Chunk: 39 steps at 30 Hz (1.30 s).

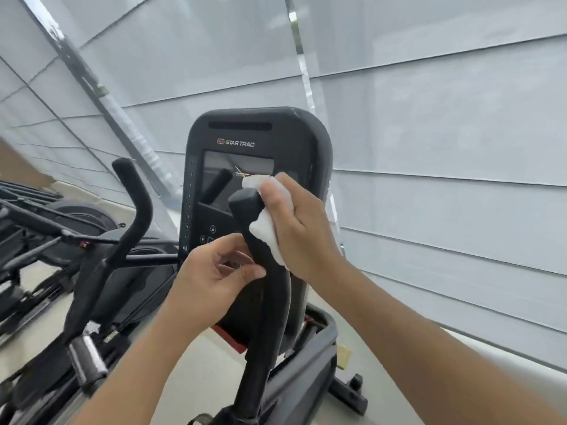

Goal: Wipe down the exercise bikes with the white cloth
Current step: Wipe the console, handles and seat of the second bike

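White cloth [270, 228] wrapped on black handlebar [260, 240] top, clamped in my right hand [294, 222]. My left hand [211, 277] at 7 o'clock pinches the bar. Console [257, 167] at 12.

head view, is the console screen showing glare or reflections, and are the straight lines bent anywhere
Head view: the dark console screen reflects the handlebar and a bright streak; the blinds and window frames tilt and bow from wide-angle distortion; lighting is soft and diffuse; the right hand with the white cloth and the left hand stay fairly sharp.
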{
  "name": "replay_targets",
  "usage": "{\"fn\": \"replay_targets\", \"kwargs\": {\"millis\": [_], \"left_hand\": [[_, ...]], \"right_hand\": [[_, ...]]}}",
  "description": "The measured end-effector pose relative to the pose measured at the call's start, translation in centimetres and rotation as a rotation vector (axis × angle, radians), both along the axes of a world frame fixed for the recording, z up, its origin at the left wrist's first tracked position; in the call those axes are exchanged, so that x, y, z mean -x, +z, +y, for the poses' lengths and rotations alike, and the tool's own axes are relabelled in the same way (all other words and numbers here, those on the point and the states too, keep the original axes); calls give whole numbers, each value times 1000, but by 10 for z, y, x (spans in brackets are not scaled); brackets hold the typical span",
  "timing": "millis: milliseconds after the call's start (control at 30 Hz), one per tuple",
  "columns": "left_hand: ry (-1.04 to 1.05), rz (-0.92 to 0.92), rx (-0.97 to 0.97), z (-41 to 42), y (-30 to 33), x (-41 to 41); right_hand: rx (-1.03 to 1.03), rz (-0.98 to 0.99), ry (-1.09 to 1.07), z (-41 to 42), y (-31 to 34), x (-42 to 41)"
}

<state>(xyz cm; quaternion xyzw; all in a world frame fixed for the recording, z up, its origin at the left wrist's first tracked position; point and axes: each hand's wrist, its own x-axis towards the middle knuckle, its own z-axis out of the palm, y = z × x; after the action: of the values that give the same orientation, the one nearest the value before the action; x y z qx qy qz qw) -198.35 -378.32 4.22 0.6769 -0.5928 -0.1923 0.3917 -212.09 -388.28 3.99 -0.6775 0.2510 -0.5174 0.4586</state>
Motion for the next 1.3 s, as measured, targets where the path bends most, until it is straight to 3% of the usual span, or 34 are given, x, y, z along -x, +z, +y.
{"fn": "replay_targets", "kwargs": {"millis": [267,567,700,867,1100,1300], "left_hand": [[81,-31,-26,-3,4,6],[136,-6,-41,-2,3,14],[149,-2,-36,-3,3,15],[122,16,-18,-5,1,13],[51,61,-18,-1,-2,10],[-23,96,17,-2,-7,2]], "right_hand": [[-184,67,64,25,-70,21],[-142,-81,203,-22,1,-1],[-132,-31,169,-4,-35,12],[-380,30,156,33,-85,29],[-136,-12,67,-2,0,10],[-182,-1,14,17,-34,11]]}}
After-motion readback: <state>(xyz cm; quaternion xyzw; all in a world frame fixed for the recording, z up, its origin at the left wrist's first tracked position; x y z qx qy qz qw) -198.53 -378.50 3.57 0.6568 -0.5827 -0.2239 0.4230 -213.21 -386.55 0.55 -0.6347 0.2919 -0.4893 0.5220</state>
